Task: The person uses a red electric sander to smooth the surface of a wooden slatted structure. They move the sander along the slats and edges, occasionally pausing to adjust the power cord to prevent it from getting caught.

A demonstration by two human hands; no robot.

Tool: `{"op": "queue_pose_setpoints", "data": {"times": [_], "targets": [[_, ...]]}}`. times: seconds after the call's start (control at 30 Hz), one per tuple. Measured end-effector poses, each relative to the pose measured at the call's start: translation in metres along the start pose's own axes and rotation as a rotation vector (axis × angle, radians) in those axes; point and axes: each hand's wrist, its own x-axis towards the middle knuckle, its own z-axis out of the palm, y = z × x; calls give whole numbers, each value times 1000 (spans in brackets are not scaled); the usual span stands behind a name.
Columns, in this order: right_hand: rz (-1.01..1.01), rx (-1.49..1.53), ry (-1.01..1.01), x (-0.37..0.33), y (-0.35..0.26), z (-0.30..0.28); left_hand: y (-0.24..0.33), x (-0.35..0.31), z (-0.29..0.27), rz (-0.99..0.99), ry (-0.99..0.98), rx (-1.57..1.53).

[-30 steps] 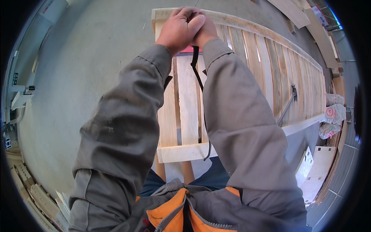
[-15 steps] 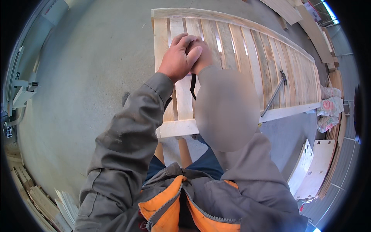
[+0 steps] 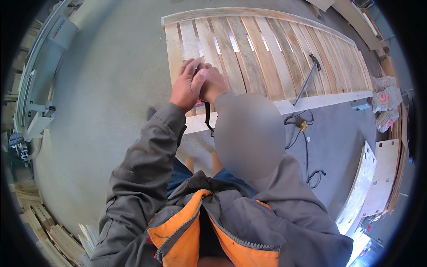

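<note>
Over the near left corner of a slatted wooden frame (image 3: 329,100), my left hand (image 3: 187,87) and my right hand (image 3: 213,83) are pressed together, fingers curled. Whatever they grip is mostly hidden by the hands; a bit of red shows beneath. From below them a black cord or strap (image 3: 207,116) hangs down past the frame's near board. A grey blurred patch covers most of my right forearm. Across the slats to the right lies a claw hammer (image 3: 305,83), its handle end at the near board.
Black cables with a yellow connector (image 3: 303,126) lie on the floor right of me. White panels (image 3: 378,178) lean at the right, near stuffed sacks (image 3: 385,98). Grey machinery (image 3: 42,107) stands at the left; wood offcuts (image 3: 55,236) are piled lower left.
Both hands have come back toward the frame's near edge, still together. The view has shifted, bringing the floor cables into sight. The hammer still lies on the slats.
</note>
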Motion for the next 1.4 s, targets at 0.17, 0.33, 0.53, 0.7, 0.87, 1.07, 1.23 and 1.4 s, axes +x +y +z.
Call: {"op": "queue_pose_setpoints", "data": {"times": [0.17, 0.33, 0.53, 0.7, 0.87, 1.07, 1.23, 1.4], "targets": [[73, 534, 43, -13, 16, 2, -7, -11, 1, -132, -83, -84], [148, 890, 249, -28, 46, 10, 10, -11, 23, -231, -179, 63], [194, 1205, 300, -59, 68, -4, 55, -11, 48, -148, -231, 498], [248, 894, 286, -61, 90, -31, 70, 0, 69, -193, -264, 436], [302, 729, 283, -73, 100, -45, 56, 9, 86, -127, -221, 357], [332, 1426, 44, -75, 92, -25, 19, 13, 69, -306, -133, 369], [297, 1787, -80, -75, 79, -9, 51, 1, 50, -378, -151, 703], [360, 1674, 42, -83, 85, -3, 65, -11, 50, -343, -170, 787]]}}
